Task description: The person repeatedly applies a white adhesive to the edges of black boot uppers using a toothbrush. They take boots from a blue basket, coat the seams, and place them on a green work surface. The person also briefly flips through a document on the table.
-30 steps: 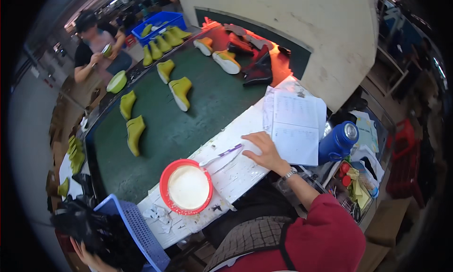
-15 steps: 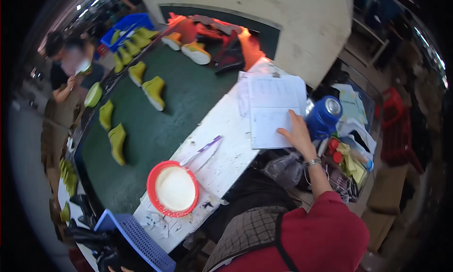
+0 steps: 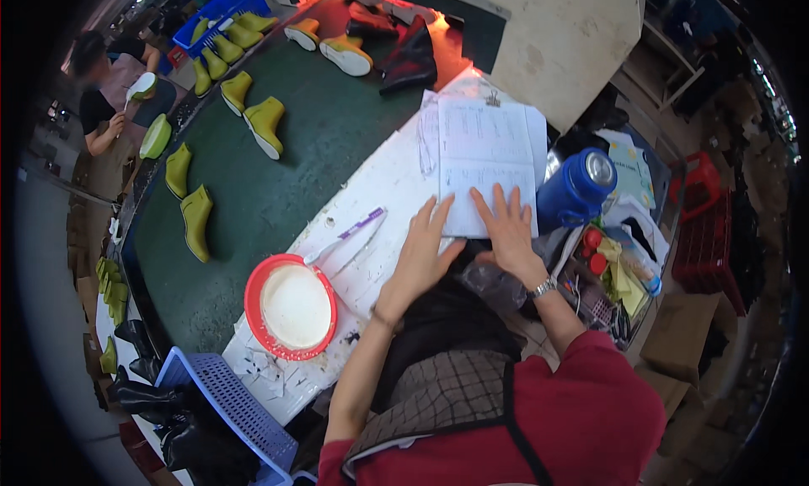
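An open notebook (image 3: 487, 136) with writing on its pages lies on the white work surface (image 3: 358, 201), a clip at its far edge. My left hand (image 3: 423, 252) rests at the notebook's near left corner, fingers stretched out. My right hand (image 3: 509, 231) lies flat on the lower page, its fingers spread. Neither hand grips anything. To the left of my hands lies a purple-and-white toothbrush (image 3: 347, 235), its head end by a red bowl (image 3: 251, 299) of white paste. A blue bottle (image 3: 580, 187) stands just right of the notebook.
Yellow ankle-boot shapes (image 3: 266, 125) sit on the green conveyor belt (image 3: 329, 132), which leads to an opening glowing orange. A blue basket (image 3: 227, 402) beside black boots (image 3: 181, 435) is at lower left. A co-worker (image 3: 118, 85) holds a shoe and brush across the belt. Clutter fills the right side.
My left hand has come in from the lower left to the notebook's near left corner. My right hand has shifted left on the page, its fingers now pointing away from me.
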`<action>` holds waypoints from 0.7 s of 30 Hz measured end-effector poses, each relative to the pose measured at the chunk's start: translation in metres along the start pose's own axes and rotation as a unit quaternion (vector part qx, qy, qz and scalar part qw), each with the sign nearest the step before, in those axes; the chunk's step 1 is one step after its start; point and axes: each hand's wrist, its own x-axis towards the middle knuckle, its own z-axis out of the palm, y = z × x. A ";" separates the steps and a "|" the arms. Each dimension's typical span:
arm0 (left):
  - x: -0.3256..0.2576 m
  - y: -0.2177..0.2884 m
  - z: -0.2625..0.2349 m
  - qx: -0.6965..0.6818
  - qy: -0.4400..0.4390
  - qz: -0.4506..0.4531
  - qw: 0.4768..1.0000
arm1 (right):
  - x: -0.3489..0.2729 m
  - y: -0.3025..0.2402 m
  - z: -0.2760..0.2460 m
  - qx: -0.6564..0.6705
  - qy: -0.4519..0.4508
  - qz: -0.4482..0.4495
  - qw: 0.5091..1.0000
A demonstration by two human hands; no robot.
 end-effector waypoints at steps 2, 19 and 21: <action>0.025 -0.031 0.024 -0.080 0.037 0.000 0.996 | 0.007 0.011 0.019 -0.031 0.045 -0.050 0.997; 0.061 -0.078 0.070 0.237 0.065 0.034 0.969 | 0.158 0.057 -0.169 0.051 0.391 -0.039 0.918; 0.060 -0.079 0.070 0.245 0.060 0.030 0.967 | 0.171 0.061 -0.176 0.029 0.416 -0.051 0.907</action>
